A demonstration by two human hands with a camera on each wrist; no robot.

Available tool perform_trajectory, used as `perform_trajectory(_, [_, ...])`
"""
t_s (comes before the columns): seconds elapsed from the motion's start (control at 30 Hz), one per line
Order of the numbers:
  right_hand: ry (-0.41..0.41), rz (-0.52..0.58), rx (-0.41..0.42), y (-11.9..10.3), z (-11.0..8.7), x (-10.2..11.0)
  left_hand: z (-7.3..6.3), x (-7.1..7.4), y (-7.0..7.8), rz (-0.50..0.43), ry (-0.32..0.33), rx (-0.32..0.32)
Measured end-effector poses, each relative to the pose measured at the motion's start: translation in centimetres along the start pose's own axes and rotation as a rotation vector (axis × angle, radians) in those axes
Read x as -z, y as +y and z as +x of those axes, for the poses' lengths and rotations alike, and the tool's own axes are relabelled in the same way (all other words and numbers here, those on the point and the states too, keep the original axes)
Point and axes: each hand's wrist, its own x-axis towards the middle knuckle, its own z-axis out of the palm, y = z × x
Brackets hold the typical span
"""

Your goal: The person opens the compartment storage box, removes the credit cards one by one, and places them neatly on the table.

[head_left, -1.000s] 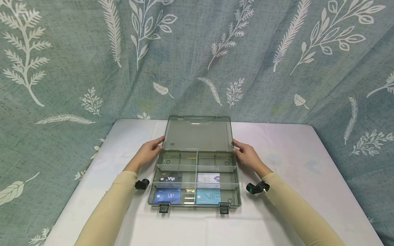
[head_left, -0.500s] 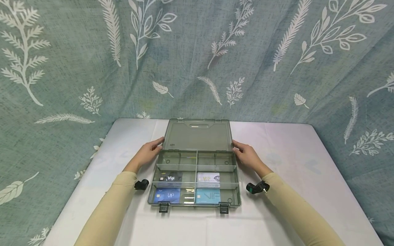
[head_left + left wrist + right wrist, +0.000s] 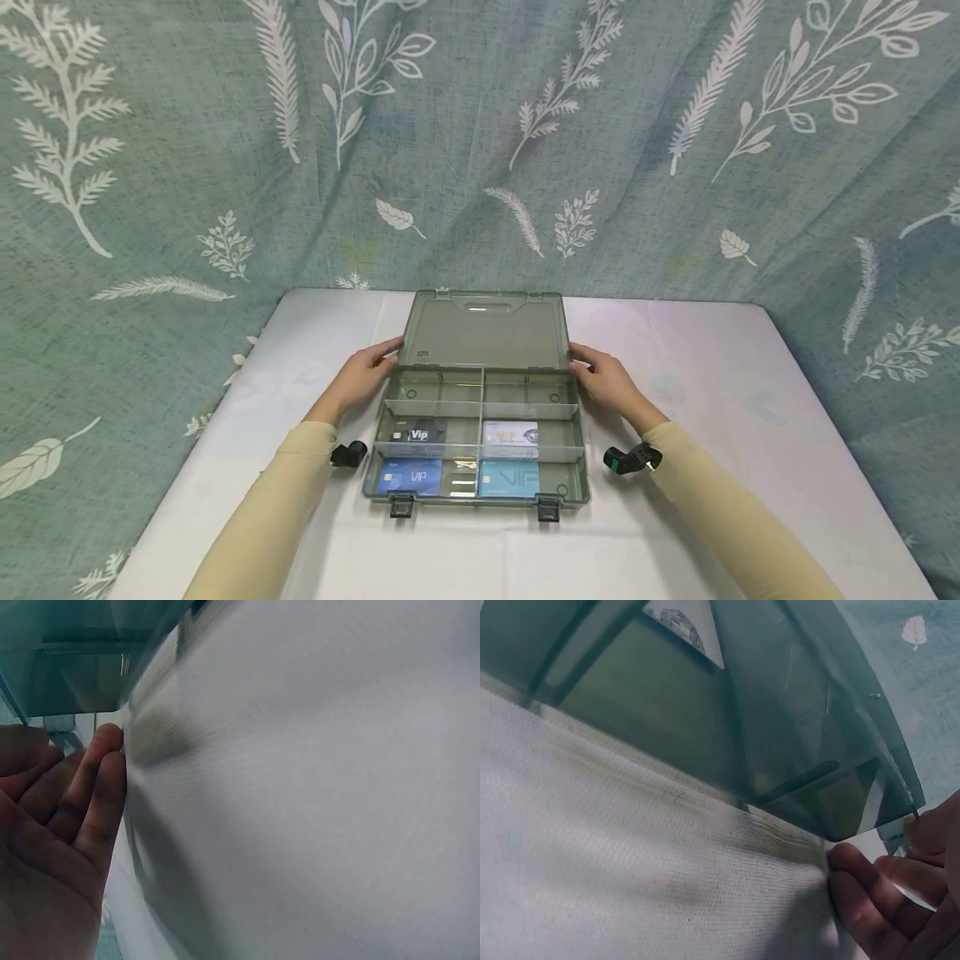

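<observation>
A smoky translucent compartment box (image 3: 582, 433) stands on the table with its lid (image 3: 487, 329) folded back, away from the person. The left hand (image 3: 358, 379) holds the lid's left edge near the hinge, and the right hand (image 3: 602, 379) holds the right edge there. In the left wrist view the fingers (image 3: 105, 795) reach past the box corner; in the right wrist view the fingertips (image 3: 851, 862) touch the cloth. Where they meet the lid is partly hidden. Inside lie a black card (image 3: 418, 432), a white card (image 3: 512, 433), a blue card (image 3: 410, 477) and a light blue card (image 3: 510, 479).
Thin dividers split the box into compartments; the far row holds no cards. Two dark latches (image 3: 401, 506) hang off its front edge. A white cloth covers the table (image 3: 465, 554). Leaf-patterned curtain (image 3: 480, 167) hangs behind and at both sides.
The lid has tipped farther back and now lies lower behind the box, its handle recess showing. Both hands stay at its sides almost unmoved.
</observation>
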Motion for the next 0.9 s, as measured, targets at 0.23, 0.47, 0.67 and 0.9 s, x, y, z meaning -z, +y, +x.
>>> perform_trajectory(0.23, [0.005,0.004,-0.007,-0.2,-0.3,0.2,-0.3,0.1,0.0,0.016,0.019,-0.001])
perform_trajectory(0.47, [0.025,-0.058,0.016,-0.5,-1.0,0.5,-0.9,0.2,0.1,0.05,0.037,0.014])
perform_trajectory(0.67, [0.03,-0.081,0.032,-0.7,-1.5,0.7,-1.5,0.3,0.6,0.061,0.043,0.015])
perform_trajectory(0.9, [0.007,-0.083,0.061,-0.8,-2.1,1.1,-2.3,0.2,1.1,0.052,0.071,0.014])
